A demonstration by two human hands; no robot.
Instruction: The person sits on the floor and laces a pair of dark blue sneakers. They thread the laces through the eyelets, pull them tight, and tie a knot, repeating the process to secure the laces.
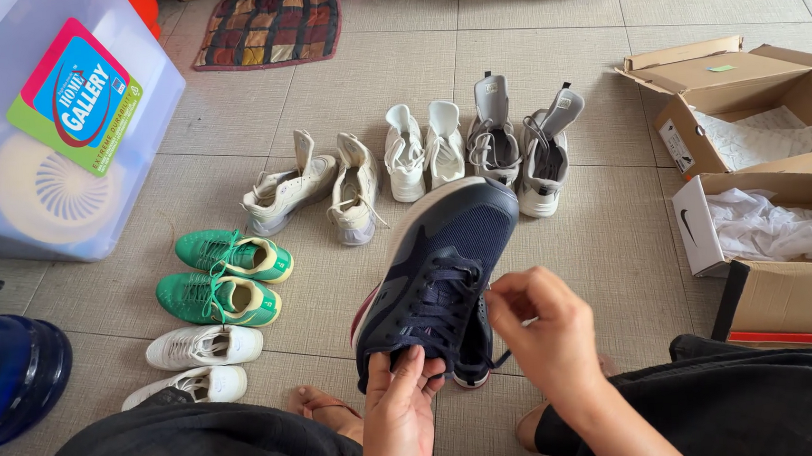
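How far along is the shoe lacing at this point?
Five pairs stand lined up on the tiled floor, the green pair included. In hand: the left hand grips a navy sneaker while the right hand pinches its lace. Open shoe boxes hold only paper.

Matt navy mesh sneaker (447,263), brown cardboard boxes (749,90) with crinkled white paper (768,222), smooth floor tiles (607,242).

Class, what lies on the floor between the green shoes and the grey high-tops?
Head view: two pale pairs, beige sneakers and white high-tops.
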